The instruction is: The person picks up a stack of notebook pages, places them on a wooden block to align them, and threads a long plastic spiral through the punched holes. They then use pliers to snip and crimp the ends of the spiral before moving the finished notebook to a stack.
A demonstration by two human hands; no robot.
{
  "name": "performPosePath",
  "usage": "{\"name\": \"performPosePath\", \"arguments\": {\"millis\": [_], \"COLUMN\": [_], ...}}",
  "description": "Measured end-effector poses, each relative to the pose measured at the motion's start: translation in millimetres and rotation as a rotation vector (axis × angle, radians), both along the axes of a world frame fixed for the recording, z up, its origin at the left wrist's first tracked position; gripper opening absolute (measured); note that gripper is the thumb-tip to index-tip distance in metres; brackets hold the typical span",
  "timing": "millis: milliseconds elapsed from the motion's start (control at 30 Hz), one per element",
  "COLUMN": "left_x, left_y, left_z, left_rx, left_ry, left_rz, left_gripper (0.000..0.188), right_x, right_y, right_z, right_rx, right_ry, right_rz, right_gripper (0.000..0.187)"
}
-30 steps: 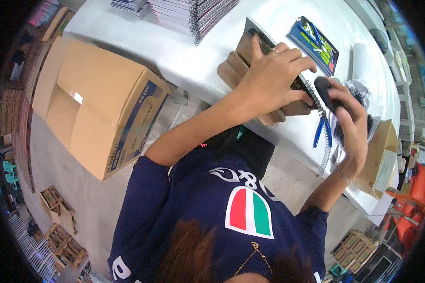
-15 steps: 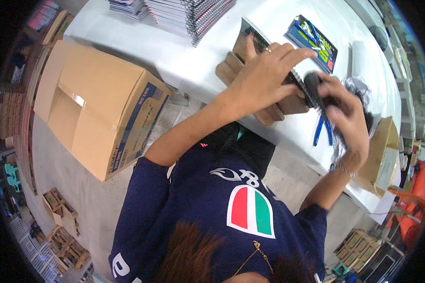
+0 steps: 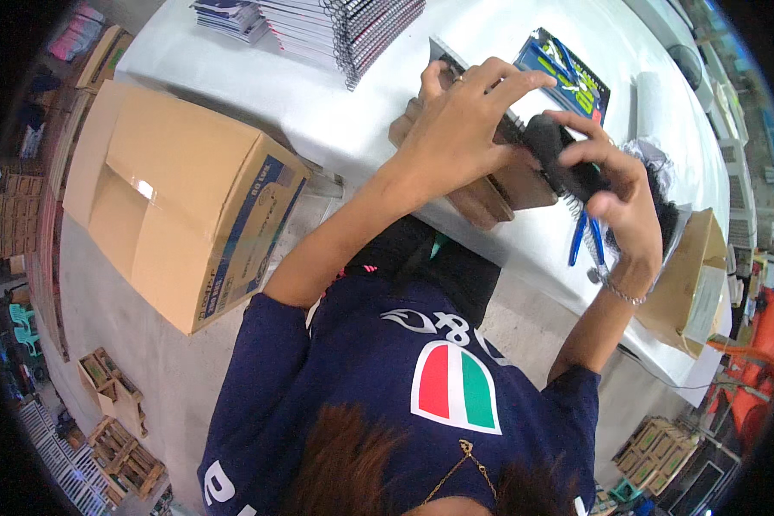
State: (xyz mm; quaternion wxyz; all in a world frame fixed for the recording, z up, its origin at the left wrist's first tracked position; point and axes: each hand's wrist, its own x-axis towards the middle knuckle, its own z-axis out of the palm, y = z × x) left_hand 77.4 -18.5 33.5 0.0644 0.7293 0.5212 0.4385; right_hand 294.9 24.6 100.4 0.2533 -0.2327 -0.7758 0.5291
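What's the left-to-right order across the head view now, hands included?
Large cardboard box → tall spiral-notebook stack → left hand → right hand → smaller cardboard box → orange object.

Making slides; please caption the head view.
Over a white table, left hand holds a book, right hand a black tool.

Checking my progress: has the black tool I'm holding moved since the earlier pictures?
Yes: the black tool has moved leftward, judged against the blue handles lying nearby.

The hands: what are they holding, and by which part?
The right hand grips a black rounded object around its body; the left hand holds a spiral-bound book near its coiled edge.
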Motion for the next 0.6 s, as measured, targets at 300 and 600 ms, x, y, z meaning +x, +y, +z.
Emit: {"name": "performPosePath", "arguments": {"millis": [300, 600], "left_x": [-6.3, -26.8], "left_y": [4.2, 12.2], "left_z": [-4.2, -6.5], "left_rx": [0.068, 0.104], "left_ry": [-0.092, 0.005], "left_rz": [-0.031, 0.064], "left_gripper": [0.078, 0.068], "right_x": [0.4, -7.8], "right_y": [40.2, 40.4], "right_z": [-2.4, -16.0], "right_rx": [0.001, 0.029], "right_ry": [-0.205, -0.041], "right_rz": [0.031, 0.117], "right_gripper": [0.041, 0.040]}}
